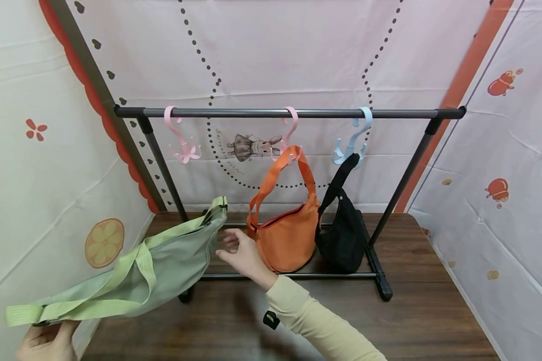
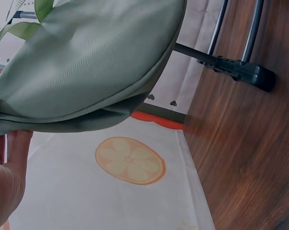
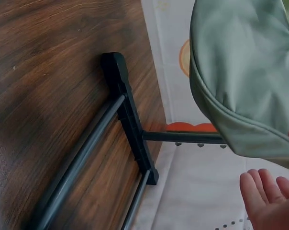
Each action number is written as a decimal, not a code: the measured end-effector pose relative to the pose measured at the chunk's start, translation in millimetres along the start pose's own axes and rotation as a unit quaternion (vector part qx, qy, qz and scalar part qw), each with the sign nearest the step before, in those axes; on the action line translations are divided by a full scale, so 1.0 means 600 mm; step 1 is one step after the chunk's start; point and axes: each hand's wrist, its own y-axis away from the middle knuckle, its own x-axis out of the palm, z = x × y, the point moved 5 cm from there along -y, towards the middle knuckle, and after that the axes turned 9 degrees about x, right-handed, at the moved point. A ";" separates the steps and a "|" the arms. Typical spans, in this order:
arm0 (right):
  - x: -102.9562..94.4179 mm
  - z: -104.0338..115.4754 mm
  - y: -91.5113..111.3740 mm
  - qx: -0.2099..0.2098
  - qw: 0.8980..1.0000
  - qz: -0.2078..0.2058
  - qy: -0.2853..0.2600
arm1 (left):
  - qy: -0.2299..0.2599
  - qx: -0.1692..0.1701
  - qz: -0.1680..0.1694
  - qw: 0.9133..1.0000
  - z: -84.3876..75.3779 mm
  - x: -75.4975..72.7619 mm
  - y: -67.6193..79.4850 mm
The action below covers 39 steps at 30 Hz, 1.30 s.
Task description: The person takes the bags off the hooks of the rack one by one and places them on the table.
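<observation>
A pale green shoulder bag (image 1: 176, 260) with a light green strap is stretched slantwise at the left, its right end higher. My left hand (image 1: 49, 343) grips its lower left end from below, thumb and fingers on the fabric; the left wrist view shows the grey-green panel (image 2: 101, 62) beside those fingers. Just off the bag's right end is my right hand (image 1: 245, 254), fingers loosely bent and apart from the thumb. In the right wrist view the right hand's fingers (image 3: 259, 191) sit below the bag's edge with nothing held.
A black rack (image 1: 253, 113) stands on the wooden table (image 1: 433, 311). An orange bag (image 1: 289, 238) hangs from a pink hook (image 1: 291, 128), a black bag (image 1: 343, 235) from a blue hook (image 1: 359, 135). Another pink hook (image 1: 180, 138) hangs bare at left. Printed cloth surrounds the table.
</observation>
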 end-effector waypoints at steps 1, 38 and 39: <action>0.001 -0.002 -0.001 0.000 1.000 0.005 -0.004 | 0.003 -0.002 0.003 1.000 0.000 0.000 0.001; 0.038 -0.071 0.077 0.069 0.993 -0.016 -0.093 | -0.165 -0.239 0.086 0.953 0.078 -0.018 -0.002; 0.044 -0.081 0.079 0.078 0.993 -0.021 -0.088 | -0.185 -0.256 0.098 0.944 0.083 -0.019 -0.004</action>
